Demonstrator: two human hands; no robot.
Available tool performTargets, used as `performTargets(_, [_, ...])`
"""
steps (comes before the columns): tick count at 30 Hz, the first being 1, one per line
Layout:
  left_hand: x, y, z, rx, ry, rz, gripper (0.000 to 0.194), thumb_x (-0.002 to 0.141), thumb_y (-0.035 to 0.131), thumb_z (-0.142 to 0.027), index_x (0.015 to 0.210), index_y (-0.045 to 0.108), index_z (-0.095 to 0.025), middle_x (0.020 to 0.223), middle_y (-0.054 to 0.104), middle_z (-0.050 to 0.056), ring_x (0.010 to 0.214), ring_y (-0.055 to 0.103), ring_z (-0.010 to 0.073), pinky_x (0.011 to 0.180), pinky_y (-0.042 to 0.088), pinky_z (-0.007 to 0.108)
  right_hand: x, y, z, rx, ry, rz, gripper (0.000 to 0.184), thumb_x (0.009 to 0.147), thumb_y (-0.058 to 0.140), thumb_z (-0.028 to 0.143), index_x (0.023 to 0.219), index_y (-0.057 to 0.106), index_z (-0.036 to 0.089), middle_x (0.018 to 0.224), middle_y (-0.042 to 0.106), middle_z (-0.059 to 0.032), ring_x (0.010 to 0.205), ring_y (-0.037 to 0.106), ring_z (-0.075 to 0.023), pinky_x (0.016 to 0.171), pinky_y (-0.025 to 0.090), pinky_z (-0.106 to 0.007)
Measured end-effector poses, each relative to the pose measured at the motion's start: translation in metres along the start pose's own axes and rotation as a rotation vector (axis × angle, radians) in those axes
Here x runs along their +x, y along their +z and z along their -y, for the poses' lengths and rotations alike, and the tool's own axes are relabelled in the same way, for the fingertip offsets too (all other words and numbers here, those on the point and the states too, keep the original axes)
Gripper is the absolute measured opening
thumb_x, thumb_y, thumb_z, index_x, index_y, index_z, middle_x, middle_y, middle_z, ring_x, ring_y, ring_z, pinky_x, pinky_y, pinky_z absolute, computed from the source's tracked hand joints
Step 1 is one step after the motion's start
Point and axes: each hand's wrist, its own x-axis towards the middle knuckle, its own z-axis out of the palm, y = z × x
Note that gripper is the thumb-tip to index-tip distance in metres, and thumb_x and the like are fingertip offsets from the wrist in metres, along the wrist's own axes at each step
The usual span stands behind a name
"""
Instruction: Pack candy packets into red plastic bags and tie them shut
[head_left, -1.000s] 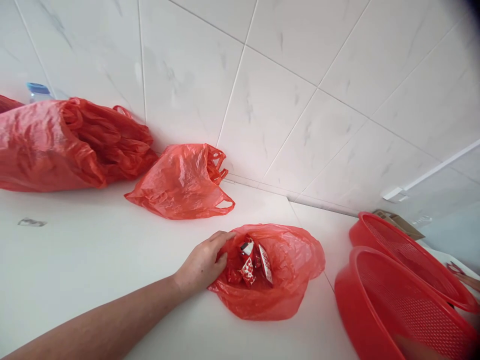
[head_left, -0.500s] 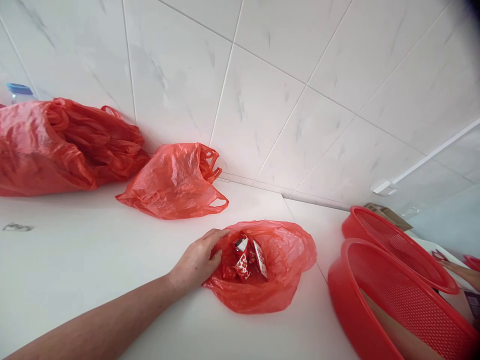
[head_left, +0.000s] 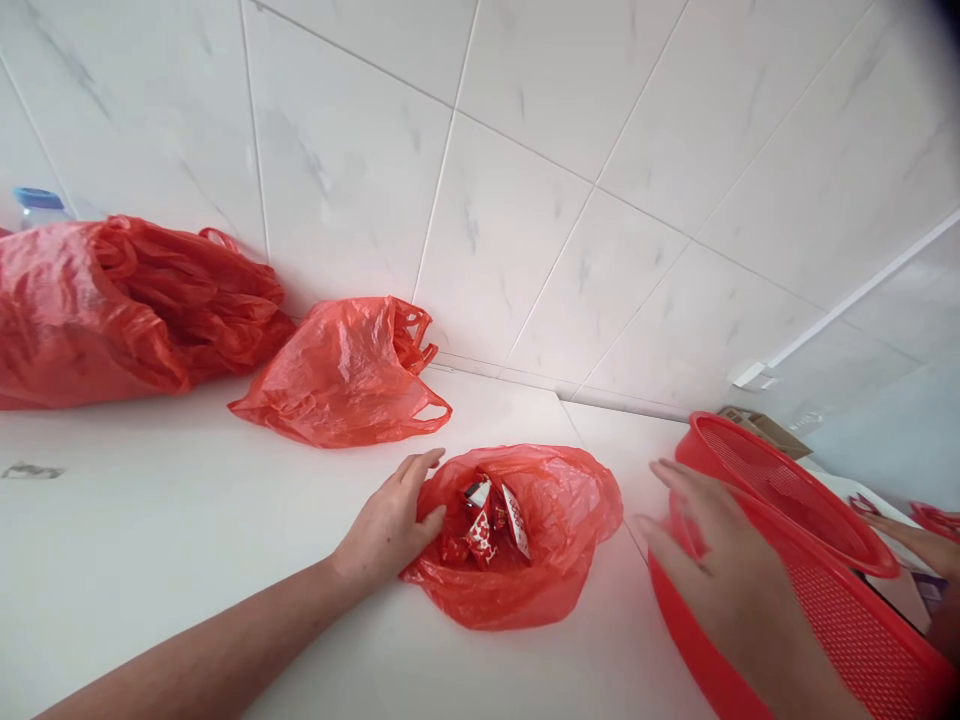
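A red plastic bag (head_left: 555, 590) lies with its mouth open on the white table, and several small red-and-white wrapped packets (head_left: 481, 535) sit inside it. At the bag's left rim is my left hand (head_left: 390, 520), thumb and fingers apart, resting against the plastic without a visible grip. My right hand (head_left: 720, 560) is above the near red mesh basket (head_left: 862, 620), to the right of the bag. Its fingers are spread, slightly blurred, and nothing shows in them. The basket's inside is mostly hidden from view.
Behind stand a closed-up red bag (head_left: 337, 370) and a larger red bag (head_left: 127, 310), against the tiled wall. A bottle with a blue cap (head_left: 39, 198) is at the far left. A second red basket (head_left: 787, 490) and another person's hand (head_left: 900, 535) are at the right.
My right hand has come up out of the near basket and moved left toward the bag. My left hand's fingers have loosened from the bag's rim. The view has shifted slightly.
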Motion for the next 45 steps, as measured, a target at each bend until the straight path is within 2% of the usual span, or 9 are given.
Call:
performTargets(6, [-0.004,-0.017,0.003,-0.176,-0.283,0.136,0.072,0.065,0.065,-0.027,0.133,0.042,-0.022,0.088,0.065,0.005,0.075,0.063,0.0232,0.067,0.048,0.034,0.006,0.078,0.007,0.246,0.277,0.069,0.078,0.077,0.057,0.048,0.143,0.025,0.021,0.146,0.033,-0.0135,0.131,0.037,-0.0319,0.099,0.041,-0.048])
performTargets(9, [0.011,-0.029,-0.014,-0.423,-0.270,0.133,0.058,0.069,0.060,-0.024,0.125,0.046,-0.018,0.070,0.061,-0.001,0.061,0.059,0.0177,0.058,0.047,0.030,0.013,0.108,-0.005,0.526,0.475,0.154,0.052,0.072,0.060,0.044,0.117,0.056,0.018,0.115,0.062,-0.0118,0.102,0.060,-0.0303,0.081,0.049,-0.041])
performTargets(12, [0.034,-0.042,-0.050,-0.529,-0.147,0.038,0.052,0.080,0.052,-0.031,0.128,0.036,-0.020,0.078,0.058,-0.001,0.068,0.059,0.0142,0.066,0.049,0.029,0.014,0.118,-0.013,0.709,0.562,0.171,0.032,0.075,0.055,0.044,0.089,0.063,0.017,0.074,0.067,-0.0054,0.070,0.064,-0.0242,0.062,0.049,-0.034])
performTargets(18, [0.049,-0.069,-0.100,-0.622,0.092,-0.007,0.046,0.082,0.054,-0.024,0.125,0.038,-0.025,0.084,0.058,-0.001,0.073,0.058,0.0133,0.066,0.048,0.027,-0.001,0.096,-0.013,0.908,0.611,0.030,0.039,0.079,0.054,0.049,0.102,0.059,0.019,0.092,0.068,-0.0060,0.082,0.065,-0.0215,0.066,0.050,-0.029])
performTargets(25, [0.033,-0.099,-0.090,0.187,0.165,-0.042,0.048,0.081,0.039,-0.012,0.124,0.047,-0.031,0.098,0.067,0.001,0.075,0.062,0.0165,0.059,0.044,0.026,-0.009,0.051,-0.003,0.919,0.571,-0.035,0.025,0.079,0.060,0.044,0.088,0.061,0.022,0.083,0.066,-0.0005,0.077,0.061,-0.0186,0.066,0.047,-0.027])
performTargets(30, [0.034,-0.127,-0.108,0.533,0.181,-0.206,0.039,0.083,0.036,-0.015,0.115,0.055,-0.027,0.101,0.069,0.004,0.083,0.065,0.0221,0.067,0.046,0.031,0.009,0.022,0.008,1.344,0.561,-0.228,0.021,0.068,0.073,0.036,0.085,0.067,0.024,0.086,0.065,0.0008,0.080,0.060,-0.0160,0.067,0.050,-0.024])
performTargets(34, [0.032,-0.130,-0.119,0.473,0.041,-0.214,0.037,0.083,0.048,-0.034,0.119,0.053,-0.030,0.107,0.067,0.003,0.089,0.063,0.0240,0.070,0.047,0.032,0.028,0.012,0.015,1.544,0.535,-0.257,0.016,0.065,0.075,0.032,0.073,0.068,0.021,0.099,0.067,-0.0028,0.083,0.059,-0.0154,0.066,0.051,-0.023])
performTargets(38, [0.033,-0.115,-0.100,0.303,-0.104,-0.115,0.060,0.077,0.054,-0.056,0.131,0.043,-0.034,0.121,0.059,0.007,0.107,0.056,0.0304,0.079,0.046,0.038,0.038,0.013,0.023,1.551,0.465,-0.225,0.017,0.067,0.075,0.034,0.074,0.069,0.020,0.108,0.065,-0.0050,0.088,0.059,-0.0166,0.065,0.050,-0.023])
performTargets(45, [0.045,-0.095,-0.077,-0.081,-0.174,0.150,0.048,0.074,0.060,-0.038,0.119,0.051,-0.024,0.065,0.053,-0.003,0.063,0.058,0.0173,0.050,0.049,0.026,0.050,0.020,0.031,1.542,0.453,-0.245,0.025,0.069,0.075,0.037,0.085,0.068,0.020,0.084,0.067,-0.0023,0.076,0.058,-0.0122,0.060,0.048,-0.019])
